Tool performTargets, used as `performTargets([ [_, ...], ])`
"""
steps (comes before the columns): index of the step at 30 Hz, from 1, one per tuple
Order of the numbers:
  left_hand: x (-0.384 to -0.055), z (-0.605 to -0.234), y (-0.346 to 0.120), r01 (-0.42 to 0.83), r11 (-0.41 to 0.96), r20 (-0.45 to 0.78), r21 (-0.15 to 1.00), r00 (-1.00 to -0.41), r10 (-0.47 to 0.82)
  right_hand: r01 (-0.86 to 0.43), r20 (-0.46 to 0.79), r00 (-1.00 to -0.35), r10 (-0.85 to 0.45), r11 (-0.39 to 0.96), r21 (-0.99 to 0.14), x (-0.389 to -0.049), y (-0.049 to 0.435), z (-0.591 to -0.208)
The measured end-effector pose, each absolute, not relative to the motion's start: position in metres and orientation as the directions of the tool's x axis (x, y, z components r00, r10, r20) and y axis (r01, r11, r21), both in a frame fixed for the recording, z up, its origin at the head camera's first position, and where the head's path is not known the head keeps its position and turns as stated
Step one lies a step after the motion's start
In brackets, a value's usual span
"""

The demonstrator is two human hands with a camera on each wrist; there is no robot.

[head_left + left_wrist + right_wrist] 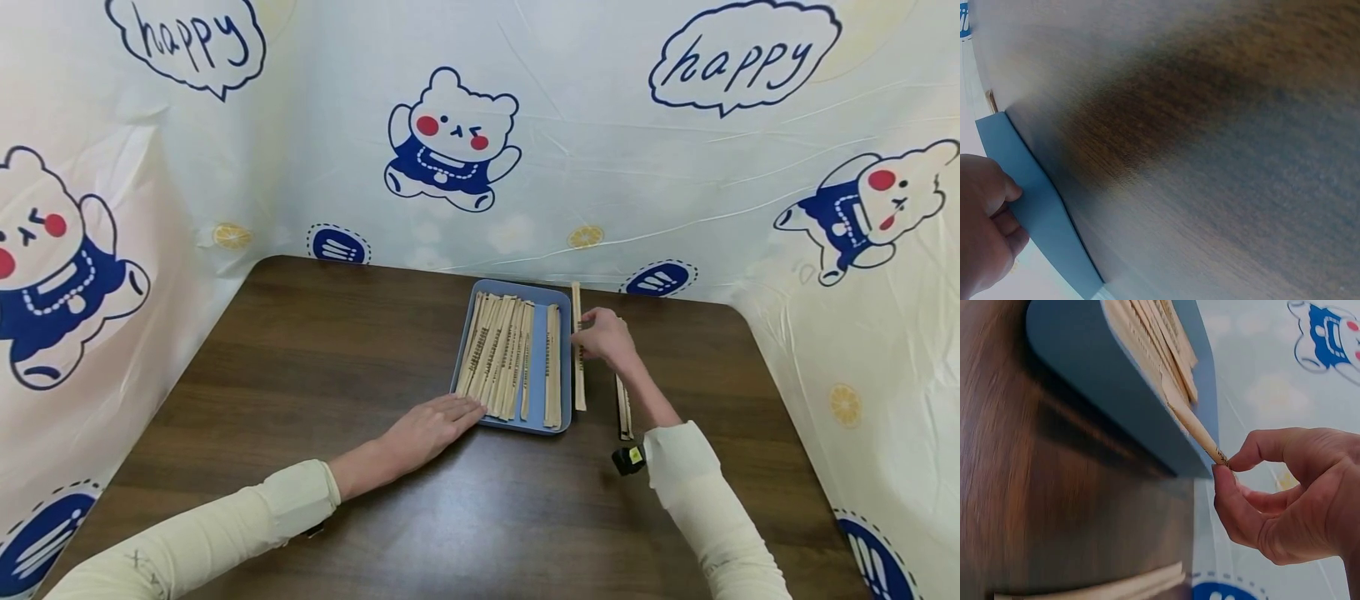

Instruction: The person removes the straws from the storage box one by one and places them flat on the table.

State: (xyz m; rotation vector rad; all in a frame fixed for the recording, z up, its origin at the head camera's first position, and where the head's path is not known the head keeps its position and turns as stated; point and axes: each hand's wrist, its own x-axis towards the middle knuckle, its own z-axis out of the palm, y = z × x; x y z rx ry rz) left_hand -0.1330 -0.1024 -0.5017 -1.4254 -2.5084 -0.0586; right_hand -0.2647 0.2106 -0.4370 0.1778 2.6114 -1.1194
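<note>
Slim packets with illegibly small print, blue tray partly beyond the right wrist view's top edge.

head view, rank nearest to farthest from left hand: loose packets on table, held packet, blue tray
1. Blue tray: left hand touches its near-left corner.
2. Held packet: in the right hand, beside the tray.
3. Loose packets: farther right.

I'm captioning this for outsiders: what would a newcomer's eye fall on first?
The shallow blue rectangular tray of slim beige printed sticks stands out on the dark brown wood-grained table, the left hand at its near left corner. Right of it, the right hand pinches another slim beige stick. Behind the table, large blue-and-white cartoon bears with red cheeks brighten the pale backdrop sheet.
</note>
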Motion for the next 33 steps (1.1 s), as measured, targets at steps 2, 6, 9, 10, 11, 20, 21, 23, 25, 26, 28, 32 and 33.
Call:
performTargets([
  [2, -0.133, -0.502, -0.102, 0.849, 0.520, 0.239, -0.092, -0.489, 0.839, 0.231, -0.313, -0.949, 0.015, 0.709, -0.666, -0.263, 0.220, -0.437],
  [6, -0.132, -0.502, -0.102, 0.848, 0.521, 0.243, -0.095, -0.488, 0.838, 0.242, -0.323, -0.946, 0.035, 0.741, -0.627, -0.259, 0.240, -0.439],
  [9, -0.132, -0.502, -0.103, 0.848, 0.521, 0.251, -0.095, -0.486, 0.837, 0.256, -0.332, -0.942, 0.051, 0.749, -0.611, -0.258, 0.253, -0.443],
  [10, -0.132, -0.503, -0.102, 0.849, 0.521, 0.256, -0.094, -0.485, 0.836, 0.263, -0.335, -0.940, 0.059, 0.750, -0.607, -0.257, 0.257, -0.445],
  [11, -0.132, -0.503, -0.102, 0.849, 0.521, 0.261, -0.092, -0.484, 0.835, 0.265, -0.337, -0.939, 0.063, 0.755, -0.599, -0.256, 0.261, -0.446],
  [20, -0.133, -0.502, -0.101, 0.851, 0.519, 0.286, -0.088, -0.477, 0.831, 0.272, -0.322, -0.943, 0.087, 0.760, -0.591, -0.250, 0.289, -0.460],
  [21, -0.133, -0.503, -0.101, 0.850, 0.519, 0.285, -0.088, -0.478, 0.831, 0.267, -0.318, -0.944, 0.082, 0.758, -0.596, -0.250, 0.291, -0.461],
  [23, -0.133, -0.502, -0.101, 0.850, 0.521, 0.284, -0.083, -0.481, 0.830, 0.264, -0.320, -0.944, 0.075, 0.755, -0.600, -0.249, 0.295, -0.462],
  [25, -0.134, -0.502, -0.100, 0.849, 0.522, 0.282, -0.079, -0.483, 0.829, 0.266, -0.323, -0.943, 0.075, 0.753, -0.602, -0.248, 0.298, -0.464],
  [26, -0.134, -0.502, -0.101, 0.849, 0.523, 0.280, -0.078, -0.485, 0.829, 0.268, -0.326, -0.942, 0.074, 0.751, -0.603, -0.247, 0.300, -0.465],
  [28, -0.134, -0.503, -0.101, 0.848, 0.524, 0.275, -0.079, -0.487, 0.829, 0.276, -0.336, -0.939, 0.076, 0.750, -0.602, -0.247, 0.302, -0.467],
  [32, -0.135, -0.504, -0.101, 0.848, 0.524, 0.269, -0.080, -0.488, 0.830, 0.289, -0.353, -0.932, 0.079, 0.749, -0.596, -0.247, 0.303, -0.470],
  [33, -0.134, -0.504, -0.102, 0.848, 0.525, 0.268, -0.081, -0.489, 0.830, 0.292, -0.356, -0.931, 0.080, 0.749, -0.595, -0.246, 0.303, -0.471],
])
